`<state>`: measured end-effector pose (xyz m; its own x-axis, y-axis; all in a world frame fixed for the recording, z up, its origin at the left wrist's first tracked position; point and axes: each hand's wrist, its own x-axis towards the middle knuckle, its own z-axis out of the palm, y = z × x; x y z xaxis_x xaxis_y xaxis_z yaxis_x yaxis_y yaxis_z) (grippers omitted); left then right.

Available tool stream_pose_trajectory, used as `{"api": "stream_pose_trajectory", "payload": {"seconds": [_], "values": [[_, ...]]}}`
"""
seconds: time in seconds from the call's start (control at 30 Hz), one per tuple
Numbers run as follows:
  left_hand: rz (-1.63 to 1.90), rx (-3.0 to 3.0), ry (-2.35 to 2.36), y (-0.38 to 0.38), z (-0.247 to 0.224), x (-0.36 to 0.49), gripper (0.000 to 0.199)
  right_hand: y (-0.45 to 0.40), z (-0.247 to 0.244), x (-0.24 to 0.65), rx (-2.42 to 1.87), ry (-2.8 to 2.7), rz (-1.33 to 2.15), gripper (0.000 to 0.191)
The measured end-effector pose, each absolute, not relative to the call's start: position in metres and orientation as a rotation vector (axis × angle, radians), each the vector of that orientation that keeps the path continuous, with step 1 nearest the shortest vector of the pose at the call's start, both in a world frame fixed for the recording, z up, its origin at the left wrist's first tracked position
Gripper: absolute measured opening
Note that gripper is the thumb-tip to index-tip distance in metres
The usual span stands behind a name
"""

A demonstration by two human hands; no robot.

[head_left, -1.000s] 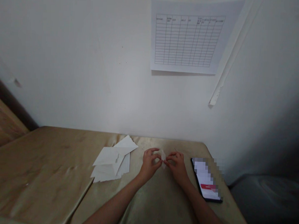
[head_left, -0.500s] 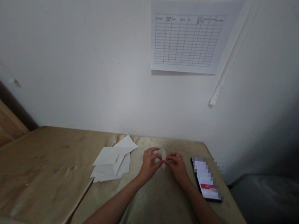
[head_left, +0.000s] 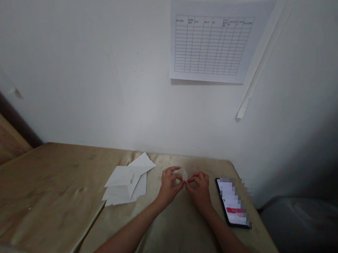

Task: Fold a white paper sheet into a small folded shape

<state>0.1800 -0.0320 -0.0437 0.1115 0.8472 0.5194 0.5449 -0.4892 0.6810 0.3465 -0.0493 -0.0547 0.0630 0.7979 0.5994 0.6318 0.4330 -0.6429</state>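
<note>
Between my two hands a small piece of thin white paper [head_left: 185, 175] stands up, its lower part covered by fingertips. My left hand [head_left: 170, 182] pinches it from the left with thumb and forefinger, the other fingers curved above. From the right, my right hand [head_left: 199, 185] pinches it too, thumb against forefinger. The fingertips of both hands almost meet at the paper's lower edge. How the paper is folded is too small to make out. Left of my left hand lies a loose pile of white paper sheets [head_left: 122, 175], overlapping at different angles.
A phone [head_left: 231, 198] with a lit screen, partly pixelated, lies right of my right arm. The table has a shiny tan cover [head_left: 63, 178]. Behind it rises a white wall [head_left: 89, 82] with a printed table sheet [head_left: 211, 46] on it. A dark grey object [head_left: 302, 221] stands at right.
The small paper shows less below the fingertips than before and leans differently. My right hand has come slightly closer to my left. The pile and phone stay put.
</note>
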Motion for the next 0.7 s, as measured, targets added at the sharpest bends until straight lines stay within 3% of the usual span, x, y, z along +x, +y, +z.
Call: {"api": "stream_pose_trajectory", "payload": {"seconds": [0.7], "values": [[1.362, 2.149, 1.303, -0.0404, -0.0441, 0.1864, 0.008, -0.0504, -0.0567, 0.3389, -1.298, -1.462, 0.348, 0.02]]}}
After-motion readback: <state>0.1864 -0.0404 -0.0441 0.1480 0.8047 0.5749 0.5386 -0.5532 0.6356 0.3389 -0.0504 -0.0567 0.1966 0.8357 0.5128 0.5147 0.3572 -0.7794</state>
